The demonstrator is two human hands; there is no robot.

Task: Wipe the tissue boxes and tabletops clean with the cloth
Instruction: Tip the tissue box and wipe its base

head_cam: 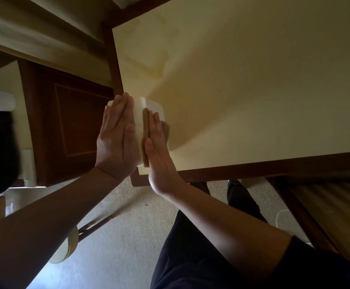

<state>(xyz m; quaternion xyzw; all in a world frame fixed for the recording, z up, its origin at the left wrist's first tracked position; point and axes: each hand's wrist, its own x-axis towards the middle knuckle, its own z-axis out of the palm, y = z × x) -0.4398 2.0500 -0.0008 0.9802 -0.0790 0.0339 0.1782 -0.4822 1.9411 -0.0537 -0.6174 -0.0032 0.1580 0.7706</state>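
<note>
A pale, folded cloth (pixel 139 119) lies on the near left corner of the cream tabletop (pixel 242 90). My left hand (pixel 116 140) lies flat on the cloth's left part with straight fingers, partly over the table's left edge. My right hand (pixel 158 151) presses its edge, fingers straight, along the cloth's right side. Most of the cloth is hidden under the hands. Faint streaks show on the tabletop (pixel 149 61) beyond the cloth. No tissue box is in view.
The table has a dark wooden frame (pixel 253 167). A dark wooden cabinet (pixel 72 126) stands close on the left. A striped chair seat (pixel 336 205) sits at the right, under the table edge. Beige carpet (pixel 128 236) lies below, with my dark-clothed legs (pixel 201 257) over it.
</note>
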